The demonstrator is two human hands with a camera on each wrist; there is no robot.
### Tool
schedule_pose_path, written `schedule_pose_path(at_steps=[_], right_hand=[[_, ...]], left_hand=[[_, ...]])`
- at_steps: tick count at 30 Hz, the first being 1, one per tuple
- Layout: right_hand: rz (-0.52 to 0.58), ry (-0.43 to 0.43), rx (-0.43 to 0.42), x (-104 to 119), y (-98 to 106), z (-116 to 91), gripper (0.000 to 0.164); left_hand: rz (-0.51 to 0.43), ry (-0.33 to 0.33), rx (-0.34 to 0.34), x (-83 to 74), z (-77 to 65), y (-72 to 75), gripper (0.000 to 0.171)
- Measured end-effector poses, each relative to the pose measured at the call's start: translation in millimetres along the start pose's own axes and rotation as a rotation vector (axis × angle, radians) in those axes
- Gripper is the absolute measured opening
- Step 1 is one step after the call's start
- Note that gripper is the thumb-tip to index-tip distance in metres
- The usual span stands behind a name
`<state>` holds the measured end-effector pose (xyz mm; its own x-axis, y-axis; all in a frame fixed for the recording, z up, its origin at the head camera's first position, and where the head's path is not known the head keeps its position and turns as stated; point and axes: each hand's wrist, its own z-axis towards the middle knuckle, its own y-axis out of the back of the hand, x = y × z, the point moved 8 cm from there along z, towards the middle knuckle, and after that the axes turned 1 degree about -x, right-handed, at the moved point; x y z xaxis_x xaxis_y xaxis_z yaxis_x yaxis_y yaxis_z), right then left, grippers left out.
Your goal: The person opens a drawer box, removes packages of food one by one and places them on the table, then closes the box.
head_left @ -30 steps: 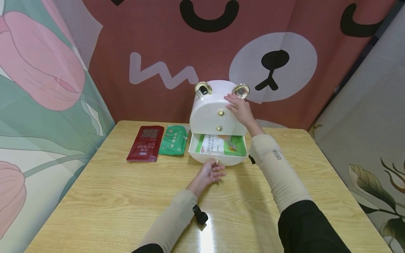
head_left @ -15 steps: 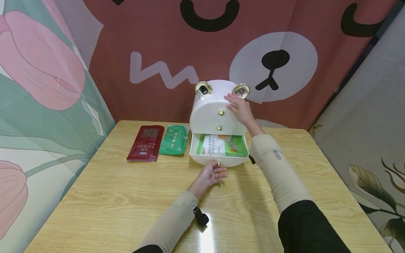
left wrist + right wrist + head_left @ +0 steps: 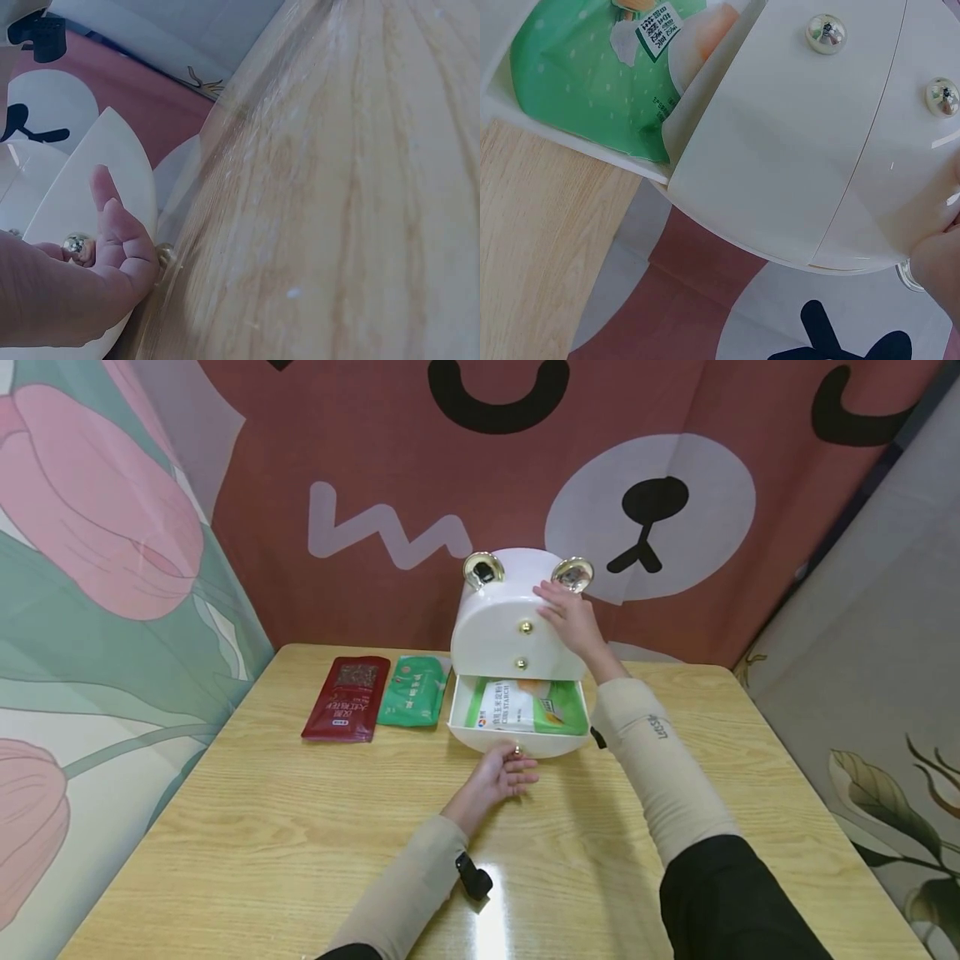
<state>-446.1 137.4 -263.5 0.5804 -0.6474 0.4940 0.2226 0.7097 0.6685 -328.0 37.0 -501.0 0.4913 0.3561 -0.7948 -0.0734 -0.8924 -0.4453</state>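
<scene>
A white storage box (image 3: pixel 491 639) with a rounded top, gold knobs and two gold-rimmed round eyes stands at the back of the table. Its lowest drawer (image 3: pixel 480 741) is pulled out, with a green and white bag of corn starch (image 3: pixel 506 703) lying inside. My left hand (image 3: pixel 498 777) pinches the gold drawer knob (image 3: pixel 77 244) between thumb and forefinger, the other fingers extended below the drawer front. High on the box's right side, my right hand (image 3: pixel 572 620) rests with its fingers spread near the right eye (image 3: pixel 572 574). Only part of that hand shows in the right wrist view.
Left of the box, a dark red pouch (image 3: pixel 347 700) and a green packet (image 3: pixel 412 692) lie side by side on the wooden table (image 3: pixel 300 835). A brown curtain with a bear face (image 3: pixel 375 452) hangs close behind the box. Printed floral fabric stands at both sides.
The drawer and the left hand at its knob have shifted very slightly to the right. The right hand stays in place on the box.
</scene>
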Motion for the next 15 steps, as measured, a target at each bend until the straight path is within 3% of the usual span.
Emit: schedule_pose_path(at_steps=[15], right_hand=[[0.012,-0.005,-0.010,0.9,2.1,0.3,0.036]], left_hand=[[0.012,0.008,0.004,1.4,-3.7,-2.3,0.025]])
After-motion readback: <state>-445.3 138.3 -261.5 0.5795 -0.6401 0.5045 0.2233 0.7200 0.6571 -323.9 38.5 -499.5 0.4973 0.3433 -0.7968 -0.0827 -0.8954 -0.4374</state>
